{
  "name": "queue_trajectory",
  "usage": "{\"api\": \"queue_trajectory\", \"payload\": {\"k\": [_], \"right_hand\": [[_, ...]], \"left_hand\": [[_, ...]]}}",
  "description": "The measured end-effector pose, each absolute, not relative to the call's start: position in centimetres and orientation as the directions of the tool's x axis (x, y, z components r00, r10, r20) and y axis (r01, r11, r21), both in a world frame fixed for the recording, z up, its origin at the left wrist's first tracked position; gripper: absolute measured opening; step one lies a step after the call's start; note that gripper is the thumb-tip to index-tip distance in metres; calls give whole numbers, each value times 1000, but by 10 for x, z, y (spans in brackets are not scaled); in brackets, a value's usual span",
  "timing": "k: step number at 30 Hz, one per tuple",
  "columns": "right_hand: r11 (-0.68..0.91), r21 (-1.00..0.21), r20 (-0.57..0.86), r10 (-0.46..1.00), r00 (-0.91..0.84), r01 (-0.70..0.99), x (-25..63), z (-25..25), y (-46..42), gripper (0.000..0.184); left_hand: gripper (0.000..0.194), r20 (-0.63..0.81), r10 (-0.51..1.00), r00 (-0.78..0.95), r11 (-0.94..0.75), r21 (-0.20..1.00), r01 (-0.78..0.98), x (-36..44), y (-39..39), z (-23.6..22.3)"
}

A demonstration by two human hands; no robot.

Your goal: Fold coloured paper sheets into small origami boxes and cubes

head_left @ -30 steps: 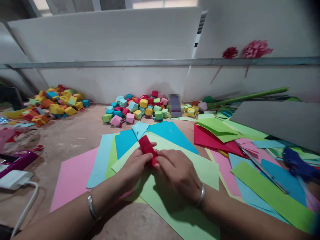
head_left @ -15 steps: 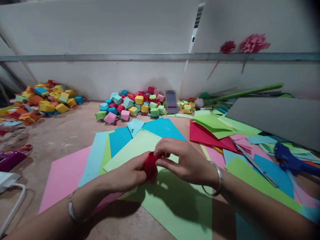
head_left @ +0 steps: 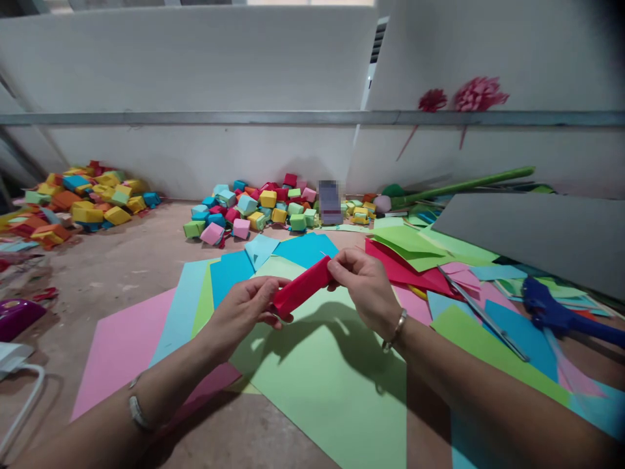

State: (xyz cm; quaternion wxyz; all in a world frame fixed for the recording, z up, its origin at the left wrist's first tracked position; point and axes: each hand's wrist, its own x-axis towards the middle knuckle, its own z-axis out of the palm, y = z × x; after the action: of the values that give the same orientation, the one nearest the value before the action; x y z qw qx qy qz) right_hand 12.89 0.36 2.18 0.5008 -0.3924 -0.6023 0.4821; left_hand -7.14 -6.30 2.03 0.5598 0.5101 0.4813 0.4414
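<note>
A folded strip of red paper is stretched between my two hands above the sheets, slanting up to the right. My left hand pinches its lower left end, some fingers beneath it. At the upper right end, the thumb and fingers of my right hand are closed on the paper. Below both hands lies a large pale green sheet, with their shadows on it. Blue sheets and a small light-blue folded piece lie just beyond.
Small folded paper cubes are heaped at the middle back and far left. On the right are a blue glue gun, scissors, loose coloured papers and a grey board. A pink sheet lies left, near a white cable.
The red paper was upright, then bunched between my fingers, and now extends lengthwise between both hands. My right hand has moved up and away from my left. The view has shifted slightly.
</note>
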Motion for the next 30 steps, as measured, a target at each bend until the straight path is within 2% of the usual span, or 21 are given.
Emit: {"api": "queue_trajectory", "payload": {"k": [4, 7, 9, 14, 18, 21, 26, 28, 30], "right_hand": [[235, -971, 237, 960, -149, -37, 129, 13, 7, 28], [260, -963, 267, 953, -146, -67, 129, 13, 5, 27], [214, -967, 233, 961, -148, -137, 127, 13, 3, 28], [-10, -944, 45, 986, -160, -331, 119, 7, 0, 35], [0, -928, 42, 994, -104, -373, 119, 1, 2, 37], [-17, -907, 29, 994, -102, -420, 121, -2, 7, 37], [-38, -884, 26, 991, -131, -466, 123, -6, 11, 35], [-22, -882, 49, 989, -139, -470, 122, -8, 10, 32], [-1, -879, 81, 985, -151, -476, 122, -8, 10, 29]], "left_hand": [[61, -88, 993, 73, 88, 996, 8, -66, -66, 22], [45, -104, 995, 7, 103, 994, 45, -62, -68, 24], [36, -79, 995, -54, 81, 996, 39, -60, -67, 23], [40, 21, 986, -165, -23, 1000, -6, -62, -64, 18], [32, 105, 968, -226, -111, 994, -12, -61, -65, 12], [24, 231, 942, -242, -213, 972, 101, -60, -70, 10], [21, 569, 807, -161, -479, 788, 387, -64, -76, 7], [24, 658, 749, -79, -553, 687, 471, -65, -75, 6], [20, 724, 689, -9, -611, 588, 529, -66, -73, 4]]}}
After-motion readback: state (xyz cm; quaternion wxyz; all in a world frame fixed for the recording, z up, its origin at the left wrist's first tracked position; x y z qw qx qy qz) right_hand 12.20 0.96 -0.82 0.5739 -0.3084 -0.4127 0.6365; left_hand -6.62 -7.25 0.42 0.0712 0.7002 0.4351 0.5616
